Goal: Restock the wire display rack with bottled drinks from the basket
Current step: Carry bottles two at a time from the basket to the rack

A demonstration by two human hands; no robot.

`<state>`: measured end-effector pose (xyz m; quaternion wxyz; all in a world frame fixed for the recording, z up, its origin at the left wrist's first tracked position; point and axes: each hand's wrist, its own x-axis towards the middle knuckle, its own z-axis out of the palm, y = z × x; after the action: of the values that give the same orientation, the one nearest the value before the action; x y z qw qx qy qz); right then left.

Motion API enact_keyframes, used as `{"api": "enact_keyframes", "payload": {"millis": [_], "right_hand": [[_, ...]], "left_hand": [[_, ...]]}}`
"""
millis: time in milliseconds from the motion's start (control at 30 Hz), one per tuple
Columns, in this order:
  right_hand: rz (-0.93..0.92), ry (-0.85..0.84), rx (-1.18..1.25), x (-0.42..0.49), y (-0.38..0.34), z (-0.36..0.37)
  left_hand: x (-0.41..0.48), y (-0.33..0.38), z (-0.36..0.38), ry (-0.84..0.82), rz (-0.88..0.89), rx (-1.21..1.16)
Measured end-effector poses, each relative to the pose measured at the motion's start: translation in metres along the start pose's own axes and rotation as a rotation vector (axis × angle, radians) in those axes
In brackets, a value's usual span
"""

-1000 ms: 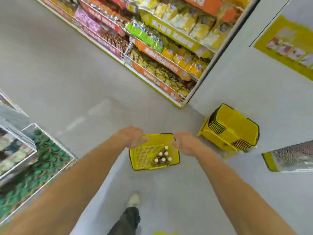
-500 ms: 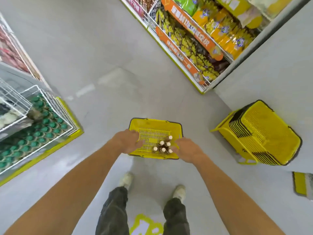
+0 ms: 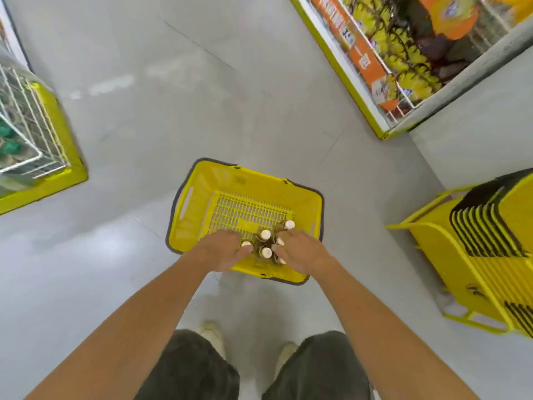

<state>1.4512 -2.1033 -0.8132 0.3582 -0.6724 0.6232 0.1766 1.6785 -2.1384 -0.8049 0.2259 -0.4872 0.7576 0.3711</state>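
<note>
The bottled drinks point(image 3: 265, 243) stand upright in a tight cluster, white caps up, in the near corner of the yellow basket point(image 3: 202, 180), which sits on the floor point(image 3: 173, 96) right in front of the person's feet. The rest of the basket's mesh bottom is bare.

The left hand point(image 3: 223, 251) reaches in from one side with its fingertips at the neck of the outermost bottle. The right hand point(image 3: 304, 252) lies over the bottles on the other side. From here I cannot tell whether either grip has closed round a neck or the fingers only touch, since the knuckles hide it.

I'd say this is the pick-up step: taking bottles out of the basket, none yet lifted. The next move calls for a firm grip on a neck with each hand, a straight lift so the neighbours don't topple, then a turn to the left, where the wire display rack point(image 3: 34, 134) stands well apart, with green-capped bottles point(image 3: 11, 145) in it.

A stack of empty baskets point(image 3: 461, 255) stands to the right, and a snack shelf point(image 3: 403, 59) lies beyond.
</note>
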Motion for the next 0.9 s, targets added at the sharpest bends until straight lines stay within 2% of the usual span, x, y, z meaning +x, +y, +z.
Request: {"api": "enact_keyframes", "payload": {"millis": [200,367,433,533,600,700,900], "right_hand": [[-0.093,0.074,-0.077,0.122,0.031,0.077],[-0.196,0.14,-0.12,0.169,0.045,0.12],[-0.192,0.21,-0.039,0.179,0.053,0.126],[-0.183,0.312,0.217,0.179,0.056,0.122],[-0.161,0.43,0.383,0.163,0.046,0.102],[-0.162,0.56,0.561,0.115,0.013,0.036],[-0.35,0.549,0.728,-0.037,-0.114,-0.176]], "left_hand": [[0.115,-0.04,0.103,0.065,-0.03,-0.069],[0.166,-0.065,0.155,0.185,-0.034,-0.129],[0.176,-0.066,0.157,0.272,-0.017,-0.191],[0.174,-0.064,0.146,0.448,0.031,-0.415],[0.156,-0.06,0.125,0.536,0.055,-0.533],[0.098,-0.047,0.06,0.582,0.115,-0.648],[-0.097,-0.024,-0.138,0.719,0.172,-0.783]]}}
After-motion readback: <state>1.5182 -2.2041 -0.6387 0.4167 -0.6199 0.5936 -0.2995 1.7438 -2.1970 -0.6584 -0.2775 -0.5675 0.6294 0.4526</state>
